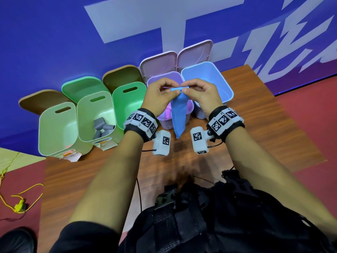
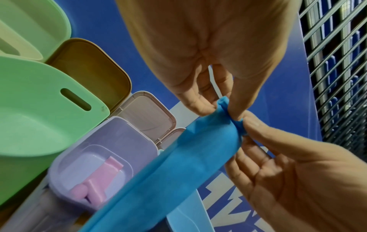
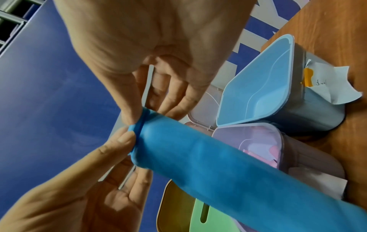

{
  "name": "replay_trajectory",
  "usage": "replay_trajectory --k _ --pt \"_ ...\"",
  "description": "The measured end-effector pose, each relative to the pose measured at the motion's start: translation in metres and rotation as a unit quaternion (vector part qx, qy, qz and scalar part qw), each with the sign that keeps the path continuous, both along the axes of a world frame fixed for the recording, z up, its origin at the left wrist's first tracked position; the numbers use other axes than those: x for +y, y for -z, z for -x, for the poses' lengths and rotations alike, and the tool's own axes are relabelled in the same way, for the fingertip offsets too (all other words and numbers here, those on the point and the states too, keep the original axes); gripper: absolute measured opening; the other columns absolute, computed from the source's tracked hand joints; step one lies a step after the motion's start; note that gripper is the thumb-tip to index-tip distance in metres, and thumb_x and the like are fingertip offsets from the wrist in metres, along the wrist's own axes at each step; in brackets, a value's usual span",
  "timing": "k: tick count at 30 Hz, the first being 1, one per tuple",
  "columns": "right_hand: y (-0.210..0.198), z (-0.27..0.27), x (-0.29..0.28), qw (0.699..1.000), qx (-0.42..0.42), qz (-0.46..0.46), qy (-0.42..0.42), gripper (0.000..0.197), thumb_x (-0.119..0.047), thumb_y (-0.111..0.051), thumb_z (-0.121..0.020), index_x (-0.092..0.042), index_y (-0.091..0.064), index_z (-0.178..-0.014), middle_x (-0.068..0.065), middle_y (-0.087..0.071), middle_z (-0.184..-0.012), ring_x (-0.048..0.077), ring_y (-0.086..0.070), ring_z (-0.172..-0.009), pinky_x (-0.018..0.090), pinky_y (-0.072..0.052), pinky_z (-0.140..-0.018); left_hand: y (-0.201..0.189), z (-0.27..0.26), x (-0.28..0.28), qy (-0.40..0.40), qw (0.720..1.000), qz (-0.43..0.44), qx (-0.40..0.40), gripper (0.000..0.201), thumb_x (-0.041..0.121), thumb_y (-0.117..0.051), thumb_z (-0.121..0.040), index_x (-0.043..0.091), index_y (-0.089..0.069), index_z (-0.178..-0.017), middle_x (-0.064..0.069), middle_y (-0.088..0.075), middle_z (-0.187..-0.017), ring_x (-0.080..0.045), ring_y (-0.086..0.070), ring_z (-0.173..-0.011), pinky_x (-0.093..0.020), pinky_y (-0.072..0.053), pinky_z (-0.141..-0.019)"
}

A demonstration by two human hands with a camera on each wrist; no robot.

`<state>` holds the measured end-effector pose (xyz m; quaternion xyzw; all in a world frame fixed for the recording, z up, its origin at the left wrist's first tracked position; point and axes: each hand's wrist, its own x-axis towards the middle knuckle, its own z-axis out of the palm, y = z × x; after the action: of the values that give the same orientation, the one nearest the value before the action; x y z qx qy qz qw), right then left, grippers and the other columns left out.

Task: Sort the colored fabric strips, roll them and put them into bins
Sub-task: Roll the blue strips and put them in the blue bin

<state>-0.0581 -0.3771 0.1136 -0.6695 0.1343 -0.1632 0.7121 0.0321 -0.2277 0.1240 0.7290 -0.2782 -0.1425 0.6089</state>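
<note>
A blue fabric strip hangs in the air over the purple bin. Its top end is rolled a little. My left hand and my right hand both pinch that rolled top end between thumb and fingers. In the left wrist view my left hand pinches the bunched end of the strip, with my right hand against it. In the right wrist view my right hand and my left hand hold the strip the same way. The blue bin stands just to the right.
Pink rolls lie in the purple bin. Three green bins stand in a row to the left; the middle one holds several grey rolls. All lids are open against the blue wall. A yellow cord lies on the floor beside the wooden table.
</note>
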Motion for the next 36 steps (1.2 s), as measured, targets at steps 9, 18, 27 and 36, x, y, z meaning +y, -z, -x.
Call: replay_trajectory --k 9,18,27,36 --pt "-0.001 -0.001 -0.002 1.000 -0.003 0.012 0.027 0.017 0.008 -0.067 -0.083 -0.001 -0.071 -0.097 0.014 -0.073 -0.099 0.015 -0.068 -0.089 0.022 -0.053 -0.081 0.005 -0.001 -0.002 -0.009 0.999 -0.008 0.032 0.007 0.003 -0.069 -0.089 0.007 -0.067 -0.094 -0.007 -0.068 -0.084 -0.015 -0.065 -0.080 -0.029 -0.056 -0.082" --pt "0.006 -0.012 -0.004 1.000 -0.002 0.003 0.018 0.012 -0.001 -0.068 -0.089 -0.004 -0.071 -0.099 0.011 -0.073 -0.093 0.017 -0.068 -0.088 0.025 -0.053 -0.086 0.001 -0.004 -0.002 -0.012 1.000 -0.011 0.013 0.018 -0.001 -0.073 -0.083 0.014 -0.066 -0.091 0.006 -0.067 -0.090 -0.010 -0.060 -0.082 -0.022 -0.053 -0.081" --pt "0.011 -0.017 -0.001 0.999 0.001 -0.054 0.003 0.015 -0.003 -0.069 -0.084 -0.008 -0.072 -0.098 0.022 -0.072 -0.105 0.040 -0.067 -0.104 0.045 -0.055 -0.097 0.002 -0.009 0.000 -0.014 1.000 -0.011 0.023 0.015 -0.001 -0.071 -0.085 0.011 -0.066 -0.092 0.000 -0.067 -0.085 -0.015 -0.063 -0.080 -0.031 -0.057 -0.082" --pt "0.014 -0.021 0.001 0.998 -0.001 -0.060 0.004 0.017 -0.005 -0.070 -0.081 -0.012 -0.074 -0.097 0.020 -0.073 -0.099 0.032 -0.069 -0.095 0.041 -0.056 -0.091 0.005 -0.010 0.000 -0.020 0.999 -0.019 0.037 0.012 0.008 -0.073 -0.085 0.012 -0.068 -0.095 0.002 -0.069 -0.094 -0.010 -0.064 -0.087 -0.035 -0.057 -0.087"
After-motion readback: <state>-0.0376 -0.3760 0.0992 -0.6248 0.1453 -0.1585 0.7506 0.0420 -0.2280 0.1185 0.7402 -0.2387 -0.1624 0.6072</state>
